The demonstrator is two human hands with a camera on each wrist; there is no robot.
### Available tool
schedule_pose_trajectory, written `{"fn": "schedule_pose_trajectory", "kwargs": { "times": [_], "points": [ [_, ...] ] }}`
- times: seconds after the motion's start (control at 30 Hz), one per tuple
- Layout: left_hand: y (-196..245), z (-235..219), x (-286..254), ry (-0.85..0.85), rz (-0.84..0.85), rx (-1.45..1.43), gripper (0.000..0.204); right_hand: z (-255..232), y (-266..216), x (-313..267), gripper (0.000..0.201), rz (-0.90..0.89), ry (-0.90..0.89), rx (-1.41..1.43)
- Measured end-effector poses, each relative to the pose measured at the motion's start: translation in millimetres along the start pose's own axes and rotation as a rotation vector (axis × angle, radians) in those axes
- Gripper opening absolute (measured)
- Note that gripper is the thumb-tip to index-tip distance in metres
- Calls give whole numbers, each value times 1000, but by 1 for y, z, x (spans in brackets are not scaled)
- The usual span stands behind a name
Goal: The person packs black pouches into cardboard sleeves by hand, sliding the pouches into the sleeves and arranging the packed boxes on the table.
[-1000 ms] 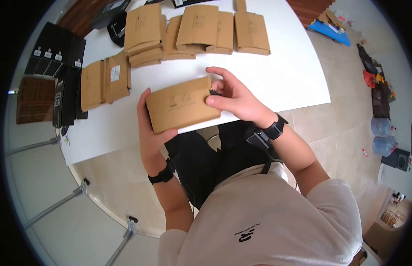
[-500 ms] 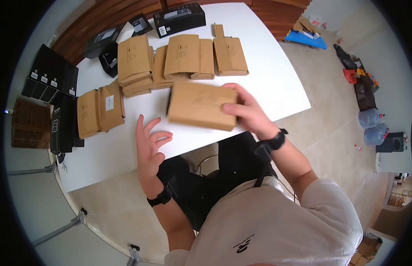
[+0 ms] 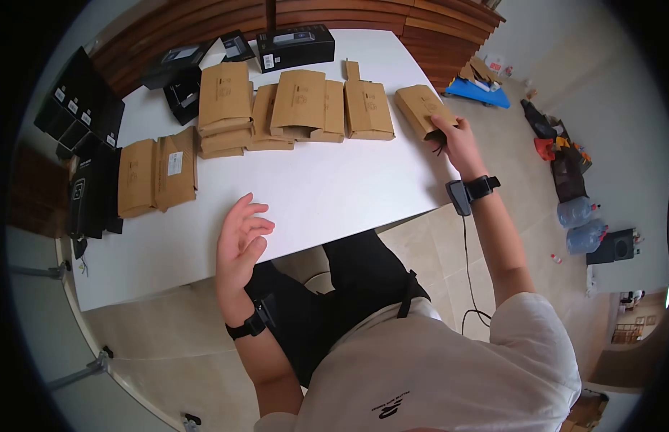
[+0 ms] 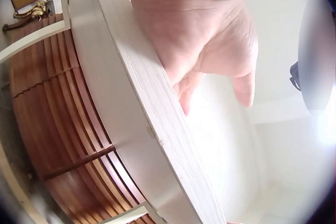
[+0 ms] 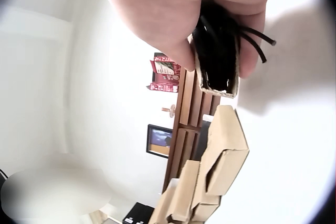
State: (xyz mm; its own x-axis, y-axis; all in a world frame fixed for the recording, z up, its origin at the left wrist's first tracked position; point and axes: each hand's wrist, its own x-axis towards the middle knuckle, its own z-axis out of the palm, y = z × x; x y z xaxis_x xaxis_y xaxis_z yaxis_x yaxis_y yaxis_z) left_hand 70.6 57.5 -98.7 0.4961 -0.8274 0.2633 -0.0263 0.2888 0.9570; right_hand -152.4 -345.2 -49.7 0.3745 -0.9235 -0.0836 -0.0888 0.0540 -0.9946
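Note:
My right hand [image 3: 461, 147] grips the near end of a small brown cardboard box [image 3: 417, 106] at the right side of the white table [image 3: 327, 194]. In the right wrist view, thumb and fingers squeeze the box from both sides. Its end facing that camera is open, showing something black and shiny [image 5: 216, 56] inside, with two thin black cord ends [image 5: 257, 36] sticking out. My left hand [image 3: 241, 241] hovers by the table's front edge, holding nothing, fingers loosely bent and spread. A flat cardboard box [image 3: 368, 109] lies just left of the gripped one.
Several more cardboard boxes [image 3: 298, 104] lie in a row along the back, some stacked. Two others [image 3: 158, 173] lie at the left. Black boxes [image 3: 295, 49] stand at the back and the left edge. A thin cable [image 3: 466, 252] hangs from my right wrist camera.
Both hands held the box at first. My left hand let go, and my right hand carried the box away to the table's right side.

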Motion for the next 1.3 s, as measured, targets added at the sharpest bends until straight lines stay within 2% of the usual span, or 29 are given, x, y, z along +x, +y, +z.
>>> {"fn": "schedule_pose_trajectory", "kwargs": {
  "times": [0.03,0.1,0.13,0.2,0.23,0.33,0.37,0.5,0.57,0.6,0.67,0.73,0.8,0.87,0.97,1.13,1.27,1.3],
  "points": [
    [1,0,-1,4,0,-3,62,2,2,2,62,-1,-2,-4],
    [5,0,-1,10,-47,-43,62,8,0,2,71,30,-62,-249],
    [5,0,-1,11,-44,-42,62,12,-4,-1,71,26,-63,-249],
    [6,0,0,-1,-49,-26,60,19,-13,-8,80,-34,-75,-603],
    [7,1,1,-3,-43,-26,60,19,-11,-5,82,-48,-116,-640],
    [7,4,0,10,-29,25,55,22,-15,-4,79,-158,-172,-797],
    [6,4,0,13,-28,22,55,21,-20,-4,77,-143,-196,-877],
    [6,3,0,34,-30,19,54,11,-10,20,75,-244,-152,-973],
    [5,1,0,31,-39,-1,54,14,-20,17,75,-364,-44,-950],
    [5,0,0,24,-47,-24,56,19,-28,14,75,-370,-50,-945],
    [4,0,1,29,-47,-22,55,31,-45,4,72,-533,-138,-992],
    [5,-1,1,23,-55,-25,55,47,-69,-15,74,-503,-181,-1026],
    [4,0,1,35,-57,-21,55,54,-72,-18,75,-467,-218,-1067],
    [1,1,1,32,-34,-32,55,56,-66,-10,86,-232,-251,-1141],
    [1,0,-1,46,-14,-30,54,52,-36,2,93,-235,-227,-1138],
    [2,-1,-1,45,-40,-22,54,54,-26,0,95,-275,-215,-1104],
    [1,-2,1,30,-43,-16,54,48,-27,2,90,-218,-162,-1000],
    [1,-2,2,31,-38,-12,54,45,-24,3,90,-217,-140,-880]
  ]
}}
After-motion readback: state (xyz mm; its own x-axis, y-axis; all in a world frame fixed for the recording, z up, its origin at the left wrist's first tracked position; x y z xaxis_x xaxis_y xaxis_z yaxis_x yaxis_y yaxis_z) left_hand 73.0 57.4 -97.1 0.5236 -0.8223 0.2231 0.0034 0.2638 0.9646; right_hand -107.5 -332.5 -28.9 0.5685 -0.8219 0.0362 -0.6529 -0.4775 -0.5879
